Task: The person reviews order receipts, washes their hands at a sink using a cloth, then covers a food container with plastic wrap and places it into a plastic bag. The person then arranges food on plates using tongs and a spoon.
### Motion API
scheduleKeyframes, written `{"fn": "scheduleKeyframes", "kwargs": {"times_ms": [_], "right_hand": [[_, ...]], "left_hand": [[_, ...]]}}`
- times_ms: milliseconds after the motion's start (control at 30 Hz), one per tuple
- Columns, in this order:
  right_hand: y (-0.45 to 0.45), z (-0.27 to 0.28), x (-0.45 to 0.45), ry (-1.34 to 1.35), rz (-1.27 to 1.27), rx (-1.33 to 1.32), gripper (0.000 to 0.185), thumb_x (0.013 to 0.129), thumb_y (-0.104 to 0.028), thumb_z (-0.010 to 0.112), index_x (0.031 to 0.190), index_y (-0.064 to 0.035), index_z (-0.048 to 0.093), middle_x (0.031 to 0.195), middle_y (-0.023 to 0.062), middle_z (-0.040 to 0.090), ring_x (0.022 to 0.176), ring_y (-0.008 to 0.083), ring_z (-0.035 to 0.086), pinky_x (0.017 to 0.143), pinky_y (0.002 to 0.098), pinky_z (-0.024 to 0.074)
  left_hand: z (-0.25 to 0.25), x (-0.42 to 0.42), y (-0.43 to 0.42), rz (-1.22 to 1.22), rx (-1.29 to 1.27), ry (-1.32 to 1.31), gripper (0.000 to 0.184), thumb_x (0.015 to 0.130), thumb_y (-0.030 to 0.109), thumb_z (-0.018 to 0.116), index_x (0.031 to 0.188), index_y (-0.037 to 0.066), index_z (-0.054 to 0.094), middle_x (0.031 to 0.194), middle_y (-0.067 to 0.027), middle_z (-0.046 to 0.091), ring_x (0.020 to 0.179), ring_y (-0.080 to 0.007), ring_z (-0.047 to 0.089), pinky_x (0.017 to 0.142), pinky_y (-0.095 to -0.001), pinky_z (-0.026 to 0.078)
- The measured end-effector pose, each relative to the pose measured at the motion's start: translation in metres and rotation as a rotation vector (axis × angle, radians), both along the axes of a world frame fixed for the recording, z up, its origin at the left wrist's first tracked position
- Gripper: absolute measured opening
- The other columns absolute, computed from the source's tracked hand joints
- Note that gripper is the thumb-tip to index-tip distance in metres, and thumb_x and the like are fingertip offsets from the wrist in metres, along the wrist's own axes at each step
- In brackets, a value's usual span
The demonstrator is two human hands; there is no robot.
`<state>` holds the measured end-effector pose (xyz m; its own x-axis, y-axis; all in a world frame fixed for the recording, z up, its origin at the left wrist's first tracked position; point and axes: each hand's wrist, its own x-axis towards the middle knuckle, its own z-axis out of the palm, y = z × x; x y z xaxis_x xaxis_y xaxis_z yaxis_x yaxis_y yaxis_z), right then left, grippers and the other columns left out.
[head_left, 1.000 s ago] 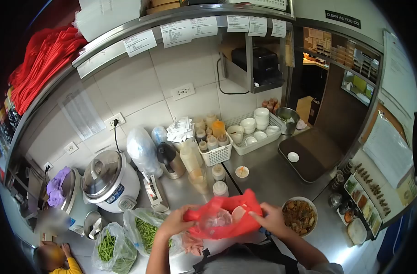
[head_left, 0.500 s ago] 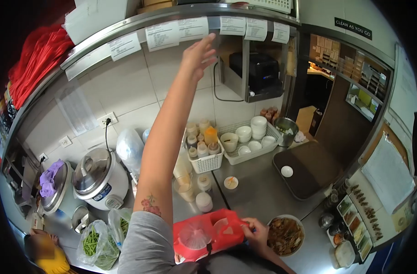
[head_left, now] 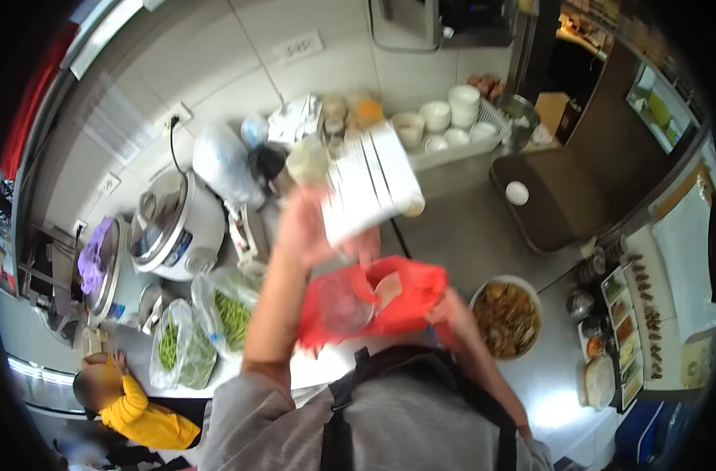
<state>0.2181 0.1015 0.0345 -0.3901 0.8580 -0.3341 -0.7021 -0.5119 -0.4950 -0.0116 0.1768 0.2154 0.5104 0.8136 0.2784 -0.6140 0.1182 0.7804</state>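
Note:
My left hand point(head_left: 304, 229) holds a white paper slip point(head_left: 373, 184) with dark lines, blurred by motion, above the counter. Just below the slip lies a red bag point(head_left: 409, 302) with a clear lidded container point(head_left: 338, 302) and a pale round item point(head_left: 388, 289) in its opening. At the bag's right side is my right hand point(head_left: 450, 314), closed on its edge; the fingers are partly hidden. A bowl of cooked food point(head_left: 507, 318) stands right of that hand.
Bags of green vegetables point(head_left: 232, 318) and a rice cooker point(head_left: 177, 228) are at the left. Behind are a rack of white bowls point(head_left: 452, 149) and a brown tray point(head_left: 550, 208). A person in a yellow top point(head_left: 142, 412) is at the lower left.
My left hand left the bag, reached up to the slips on the shelf rail, and has come down holding one. My right hand stayed at the bag. The view has tilted downward.

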Motion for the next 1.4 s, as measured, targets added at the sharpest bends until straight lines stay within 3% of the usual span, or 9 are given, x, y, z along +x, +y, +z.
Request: {"fn": "scheduleKeyframes", "kwargs": {"times_ms": [67, 200, 267, 367, 600, 800, 967, 1267, 1400], "right_hand": [[-0.003, 0.019, -0.007, 0.001, -0.134, -0.043, 0.033, 0.099, -0.021, 0.038, 0.118, 0.0017, 0.051, 0.112, 0.0114, 0.059, 0.101, 0.0181, 0.058, 0.086, 0.0290, 0.0480], [-0.001, -0.038, 0.017, 0.246, 0.073, 0.284, 0.037, 0.098, -0.021, 0.035, 0.121, 0.0021, 0.052, 0.111, 0.0111, 0.058, 0.100, 0.0190, 0.057, 0.088, 0.0306, 0.0454], [-0.015, 0.034, -0.012, -0.259, -0.122, 0.103, 0.037, 0.098, -0.020, 0.036, 0.124, 0.0007, 0.052, 0.104, 0.0066, 0.059, 0.091, 0.0145, 0.056, 0.081, 0.0265, 0.0454], [-0.013, 0.068, -0.024, -0.145, -0.208, 0.044, 0.041, 0.097, -0.024, 0.038, 0.127, 0.0027, 0.048, 0.102, 0.0062, 0.060, 0.088, 0.0146, 0.057, 0.080, 0.0272, 0.0461], [-0.022, 0.080, -0.068, -0.900, 0.036, 1.000, 0.035, 0.089, -0.009, 0.056, 0.124, -0.0039, 0.054, 0.109, 0.0085, 0.060, 0.096, 0.0133, 0.059, 0.086, 0.0258, 0.0448], [-0.020, 0.063, -0.089, -0.864, 0.303, 0.927, 0.026, 0.086, -0.010, 0.061, 0.111, -0.0064, 0.062, 0.097, 0.0091, 0.066, 0.092, 0.0186, 0.063, 0.083, 0.0298, 0.0472], [-0.029, 0.054, -0.108, -1.059, 0.233, 1.444, 0.027, 0.083, -0.014, 0.067, 0.104, 0.0030, 0.060, 0.099, 0.0116, 0.065, 0.094, 0.0150, 0.061, 0.082, 0.0282, 0.0469], [0.006, 0.121, -0.055, -0.510, 0.021, 0.467, 0.025, 0.085, -0.033, 0.067, 0.089, -0.0088, 0.066, 0.071, -0.0062, 0.057, 0.063, 0.0020, 0.051, 0.051, 0.0186, 0.0410], [0.020, 0.212, 0.018, -0.732, -0.185, 0.581, 0.027, 0.090, -0.021, 0.061, 0.106, 0.0011, 0.063, 0.099, 0.0075, 0.067, 0.087, 0.0132, 0.064, 0.079, 0.0271, 0.0516]], "left_hand": [[-0.053, 0.005, -0.067, 0.459, -0.084, 0.583, 0.030, 0.084, 0.023, 0.053, 0.097, -0.002, 0.063, 0.093, -0.0126, 0.066, 0.085, -0.0234, 0.062, 0.075, -0.0372, 0.049], [-0.129, -0.016, -0.083, 0.126, 0.014, 1.442, 0.035, 0.080, 0.035, 0.057, 0.085, 0.001, 0.067, 0.089, -0.0178, 0.066, 0.090, -0.0268, 0.062, 0.079, -0.0395, 0.048], [-0.124, -0.010, -0.084, 0.243, 0.172, 1.713, 0.036, 0.079, 0.038, 0.058, 0.078, 0.003, 0.068, 0.082, -0.0186, 0.066, 0.086, -0.0278, 0.064, 0.077, -0.0424, 0.048], [-0.168, -0.008, -0.074, 0.302, 0.574, 2.050, 0.039, 0.072, 0.045, 0.063, 0.070, 0.006, 0.069, 0.069, -0.0166, 0.064, 0.072, -0.0304, 0.064, 0.081, -0.0436, 0.047], [-0.110, -0.014, -0.090, 0.595, 0.602, 1.898, 0.031, 0.058, 0.036, 0.076, 0.061, 0.009, 0.062, 0.064, -0.0093, 0.062, 0.069, -0.0268, 0.062, 0.079, -0.0425, 0.044], [-0.103, -0.079, -0.157, 1.181, 0.427, 1.646, 0.061, 0.064, 0.008, 0.075, 0.120, 0.004, 0.050, 0.079, -0.0138, 0.060, 0.075, -0.0301, 0.061, 0.074, -0.0370, 0.048], [-0.081, -0.048, -0.163, 0.695, 0.032, 1.094, 0.075, 0.072, 0.004, 0.066, 0.140, 0.008, 0.034, 0.097, -0.0181, 0.064, 0.081, -0.0326, 0.065, 0.069, -0.0373, 0.052], [0.012, -0.023, -0.158, 1.015, 0.541, 1.099, 0.039, 0.081, 0.003, 0.060, 0.120, 0.004, 0.059, 0.089, -0.0102, 0.069, 0.071, -0.0146, 0.064, 0.066, -0.0267, 0.050], [0.011, -0.036, -0.153, 1.061, 0.358, 0.888, 0.027, 0.086, 0.004, 0.057, 0.112, 0.001, 0.063, 0.084, -0.0089, 0.068, 0.072, -0.0109, 0.060, 0.068, -0.0239, 0.048]]}}
